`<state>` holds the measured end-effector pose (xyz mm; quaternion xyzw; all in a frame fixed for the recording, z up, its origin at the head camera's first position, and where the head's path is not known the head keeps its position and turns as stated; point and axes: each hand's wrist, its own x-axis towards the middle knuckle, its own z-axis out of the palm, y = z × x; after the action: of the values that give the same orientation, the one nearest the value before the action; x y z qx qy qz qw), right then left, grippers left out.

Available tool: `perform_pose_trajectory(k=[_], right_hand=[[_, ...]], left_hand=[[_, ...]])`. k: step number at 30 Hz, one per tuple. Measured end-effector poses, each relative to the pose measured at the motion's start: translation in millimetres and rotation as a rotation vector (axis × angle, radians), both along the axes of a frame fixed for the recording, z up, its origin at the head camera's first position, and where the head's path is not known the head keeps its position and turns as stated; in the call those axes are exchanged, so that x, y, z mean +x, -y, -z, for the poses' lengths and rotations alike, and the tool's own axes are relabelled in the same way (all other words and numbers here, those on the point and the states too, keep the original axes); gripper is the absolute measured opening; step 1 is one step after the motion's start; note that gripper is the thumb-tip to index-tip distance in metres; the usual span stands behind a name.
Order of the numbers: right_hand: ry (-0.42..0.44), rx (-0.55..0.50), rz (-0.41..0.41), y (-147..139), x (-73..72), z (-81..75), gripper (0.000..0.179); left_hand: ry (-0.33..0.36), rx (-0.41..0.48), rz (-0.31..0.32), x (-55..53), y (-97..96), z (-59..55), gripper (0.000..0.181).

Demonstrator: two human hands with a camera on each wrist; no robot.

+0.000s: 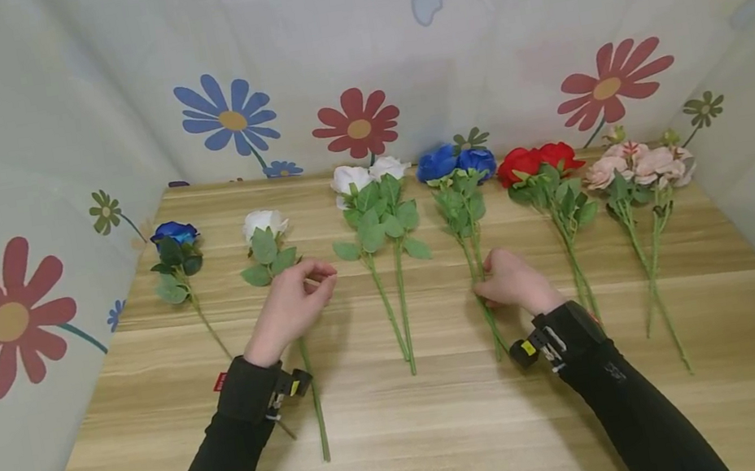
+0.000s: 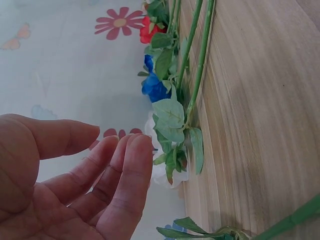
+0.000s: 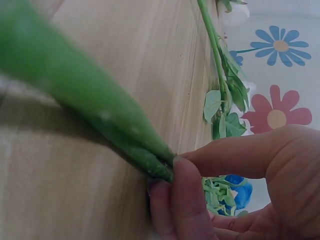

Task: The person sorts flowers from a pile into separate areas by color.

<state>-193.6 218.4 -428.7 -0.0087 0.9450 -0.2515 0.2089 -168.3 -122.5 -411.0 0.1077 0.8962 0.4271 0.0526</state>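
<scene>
My right hand (image 1: 514, 280) pinches the green stems of two blue roses (image 1: 455, 163) between thumb and fingertips. Close up in the right wrist view, the two stems (image 3: 115, 120) run together into that pinch, just over the wood. My left hand (image 1: 293, 302) hovers above the stem of a single white rose (image 1: 265, 224), its fingers loosely bent and thumb apart from them, with nothing in it. Between my hands lie two white roses (image 1: 368, 177) with leafy stems side by side, flower heads toward the back.
A lone blue rose (image 1: 175, 235) lies at the left of the wooden table (image 1: 428, 458). On the right are red roses (image 1: 540, 162) and pale pink flowers (image 1: 641, 165) with crossing stems. A floral-print curtain (image 1: 500, 76) rises behind the table and at both sides.
</scene>
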Motion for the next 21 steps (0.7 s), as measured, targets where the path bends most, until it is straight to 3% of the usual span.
perform_pose_trajectory(k=[6, 12, 17, 21], right_hand=[[-0.004, 0.001, 0.001, 0.8, -4.1, 3.9, 0.044], [-0.019, -0.034, 0.023, -0.4, 0.6, -0.4, 0.044], [-0.140, -0.107, 0.019, 1.5, 9.2, -11.2, 0.038], [-0.230, -0.256, -0.018, 11.7, 17.1, -17.5, 0.037]], left_hand=[[-0.023, -0.003, -0.003, 2.5, 3.6, 1.5, 0.029], [-0.090, -0.097, -0.045, 11.2, 7.2, 0.8, 0.027], [-0.139, -0.172, -0.083, 19.5, 10.9, -1.1, 0.026], [-0.176, -0.232, -0.101, 24.6, 13.9, -0.1, 0.024]])
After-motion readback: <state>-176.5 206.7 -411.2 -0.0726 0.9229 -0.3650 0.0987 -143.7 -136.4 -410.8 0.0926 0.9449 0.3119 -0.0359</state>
